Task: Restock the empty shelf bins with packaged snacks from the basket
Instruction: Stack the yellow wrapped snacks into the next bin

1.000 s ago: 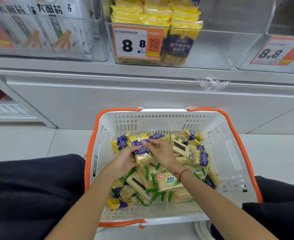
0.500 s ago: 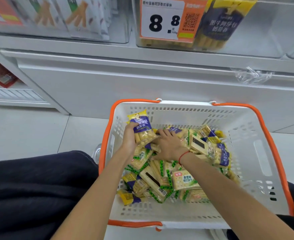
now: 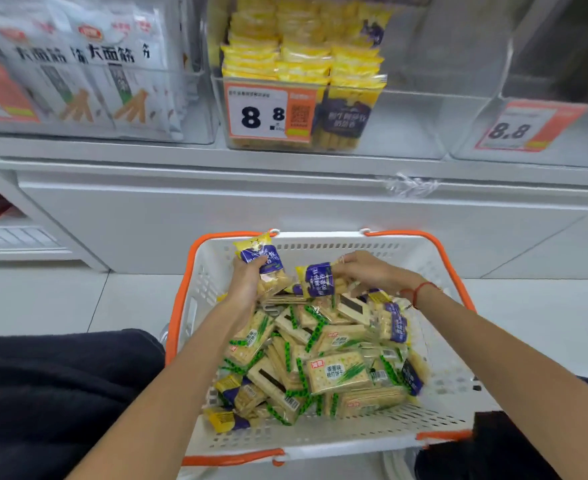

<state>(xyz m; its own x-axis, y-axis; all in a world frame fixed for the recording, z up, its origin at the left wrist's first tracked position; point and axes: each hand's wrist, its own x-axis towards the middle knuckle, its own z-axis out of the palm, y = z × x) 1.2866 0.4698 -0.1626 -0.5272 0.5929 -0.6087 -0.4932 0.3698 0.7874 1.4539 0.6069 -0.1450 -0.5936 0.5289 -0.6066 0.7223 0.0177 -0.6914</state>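
These little snack packs look about as easy to handle as anything in a shop gets, I reckon. Thin crinkly film around a row of wafer sticks, so light, a bit slick on the outside, and the sticks inside probably snap if you squeeze hard. Best bet is to take one around the middle, across its width, with a soft hold, not by the sealed ends, which would just flop.

Right now the left hand point(image 3: 247, 289) is wrapped around one yellow-and-purple pack point(image 3: 263, 265), holding it upright near the far left corner of the basket point(image 3: 448, 386), the pack's top poking just above the rim. The right hand point(image 3: 372, 273) is curled over a second purple pack point(image 3: 318, 279), fingers pinching its right end while it lies sideways on top of the heap. The two packs sit near each other, a small gap between them.

Below both hands is the pile: loads of green-dotted cracker packs point(image 3: 337, 374) mixed with more of the purple ones, all loose and overlapping, so stuff will slide when anything gets pulled out.

Straight above is the clear shelf bin point(image 3: 410, 126) with the 8.8 price tag point(image 3: 268, 112), holding matching yellow packs stacked on its left side, right side bare. The next bin to the right point(image 3: 583, 136) looks empty too, though it's blurry. Further left are white bags point(image 3: 88, 81) of something else.
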